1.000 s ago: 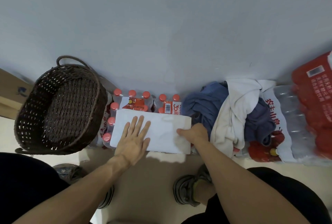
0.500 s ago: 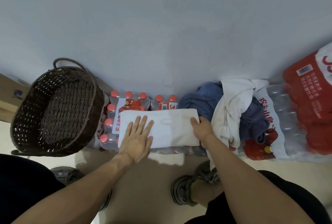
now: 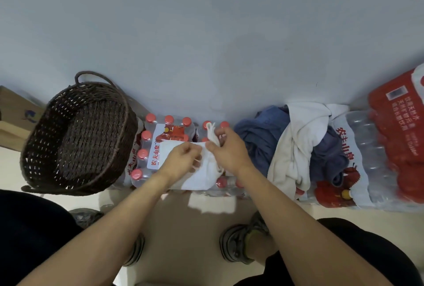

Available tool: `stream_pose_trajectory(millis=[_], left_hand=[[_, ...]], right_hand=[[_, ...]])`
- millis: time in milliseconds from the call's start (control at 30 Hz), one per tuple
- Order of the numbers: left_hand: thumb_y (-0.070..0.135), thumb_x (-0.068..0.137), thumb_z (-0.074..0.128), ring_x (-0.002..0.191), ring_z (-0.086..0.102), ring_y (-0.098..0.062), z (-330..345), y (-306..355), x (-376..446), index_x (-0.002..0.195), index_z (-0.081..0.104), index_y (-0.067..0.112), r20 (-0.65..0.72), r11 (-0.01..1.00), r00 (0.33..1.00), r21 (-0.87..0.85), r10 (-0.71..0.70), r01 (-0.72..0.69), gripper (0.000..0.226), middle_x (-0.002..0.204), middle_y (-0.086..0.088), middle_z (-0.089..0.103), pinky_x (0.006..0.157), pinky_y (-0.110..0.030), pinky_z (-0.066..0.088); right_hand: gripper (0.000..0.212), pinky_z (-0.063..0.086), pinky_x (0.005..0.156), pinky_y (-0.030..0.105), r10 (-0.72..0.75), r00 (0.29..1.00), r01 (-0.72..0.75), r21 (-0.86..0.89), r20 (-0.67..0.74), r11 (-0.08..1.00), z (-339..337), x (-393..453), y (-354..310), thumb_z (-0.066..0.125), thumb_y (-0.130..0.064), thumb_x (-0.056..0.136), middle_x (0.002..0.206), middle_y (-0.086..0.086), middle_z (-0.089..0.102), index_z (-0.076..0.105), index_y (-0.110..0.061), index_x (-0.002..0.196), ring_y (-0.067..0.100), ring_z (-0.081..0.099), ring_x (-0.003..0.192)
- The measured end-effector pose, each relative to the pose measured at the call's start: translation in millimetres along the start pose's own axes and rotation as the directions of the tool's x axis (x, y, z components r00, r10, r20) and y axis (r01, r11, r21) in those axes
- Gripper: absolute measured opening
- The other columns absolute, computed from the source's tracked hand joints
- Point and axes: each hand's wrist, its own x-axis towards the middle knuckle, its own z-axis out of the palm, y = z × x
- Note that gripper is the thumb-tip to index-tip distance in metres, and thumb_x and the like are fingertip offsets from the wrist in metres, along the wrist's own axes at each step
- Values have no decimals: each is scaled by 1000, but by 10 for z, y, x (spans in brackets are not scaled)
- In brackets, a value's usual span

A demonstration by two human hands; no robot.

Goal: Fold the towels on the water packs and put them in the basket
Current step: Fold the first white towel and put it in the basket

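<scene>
A white towel lies partly folded on the water pack with red-capped bottles in the middle. My right hand pinches the towel's right end and lifts it over toward the left. My left hand rests on the towel with curled fingers that grip its cloth. A dark wicker basket stands left of the pack and looks empty. A heap of blue and white towels lies on the water pack to the right.
A red-wrapped water pack sits at the far right. A cardboard box stands behind the basket at the left. A pale wall rises just behind the packs. My two shoes stand on the floor below the packs.
My right hand has lifted the towel's right end and carried it left over the middle. My left hand, flat on the towel before, now has curled fingers on the cloth.
</scene>
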Motion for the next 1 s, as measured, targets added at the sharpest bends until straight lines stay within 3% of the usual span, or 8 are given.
stream_pose_trajectory(millis=[100,200,333,433,567,767,900,1000], left_hand=[[47,98,47,85,69,-20,-195,99,33,112,70,13,228,895,964,-389,-138,220,44,103,-7,73,75,-36,55],[45,94,57,109,66,-25,-313,-4,35,121,66,8,201,869,971,-447,-132,211,46,119,-10,69,97,-41,49],[33,91,67,102,69,-34,-392,-219,81,122,62,7,66,889,973,-396,-222,230,41,110,-15,72,94,-54,53],[19,94,64,104,67,-36,-424,-326,102,125,59,5,-25,928,964,-278,-263,246,34,114,-16,70,93,-55,53],[16,97,59,108,64,-35,-401,-390,111,127,56,3,-68,946,958,-195,-278,260,33,120,-15,67,94,-53,52],[25,100,52,110,59,-31,-395,-417,143,128,50,6,-152,969,966,104,-208,225,34,121,-11,62,97,-46,50],[25,99,50,108,59,-37,-412,-445,171,121,45,2,-280,876,956,435,-88,208,32,116,-20,62,83,-34,42],[36,97,51,103,62,-38,-488,-510,149,120,42,0,-349,743,936,612,-56,272,44,112,-21,63,84,-39,48]], right_hand=[[32,47,71,22,-70,976,62,45,207,997,278,-89,-150,65,-18,89,93,-6,60,51,-22,118,9,61,80],[43,53,90,37,-38,901,14,59,433,998,490,-172,-176,59,-17,94,115,0,53,43,-18,134,16,60,101],[36,52,96,40,-8,951,-22,92,309,996,612,-173,-86,60,-11,91,118,1,53,54,-16,126,22,62,104],[39,42,94,21,-46,994,62,-163,104,985,556,-112,54,62,-11,88,121,4,49,56,-18,126,16,55,104],[51,43,103,34,-6,991,55,-362,135,931,545,-87,229,64,-25,90,132,3,36,45,-29,137,23,43,122],[72,39,108,48,75,967,32,-408,242,912,648,-87,413,60,-42,90,148,6,15,20,-40,150,31,28,135],[77,42,106,48,94,955,31,-409,283,912,699,-78,436,62,-50,87,145,3,15,17,-47,149,30,30,134],[79,43,103,51,89,954,50,-445,287,894,725,-66,428,64,-51,86,140,3,15,16,-47,149,29,31,132]])
